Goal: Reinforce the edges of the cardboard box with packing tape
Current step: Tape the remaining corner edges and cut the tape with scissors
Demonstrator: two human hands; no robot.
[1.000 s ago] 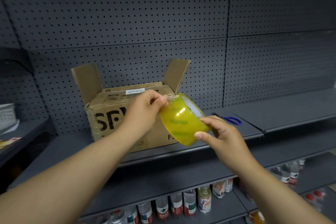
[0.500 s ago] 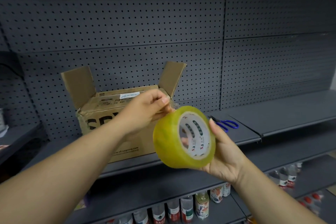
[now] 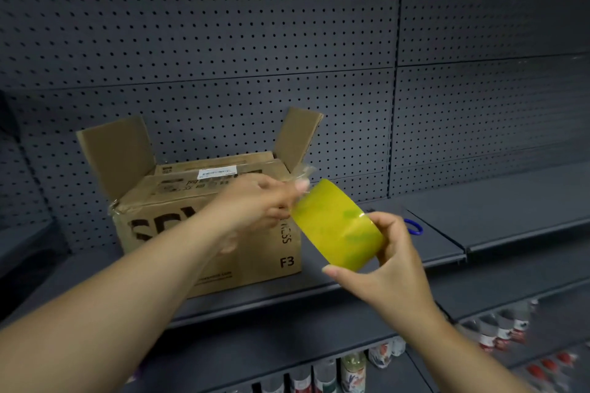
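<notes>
Before the cardboard box [image 3: 223, 233], right hand [image 3: 389, 268] grips tape roll [image 3: 338, 226].

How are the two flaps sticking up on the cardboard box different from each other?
The left flap looks wider than the right flap. The left flap leans out to the left; the right flap leans out to the right. Loose clear tape hangs near the right flap's base, and none shows on the left flap. Both are plain brown and stand open.
</notes>
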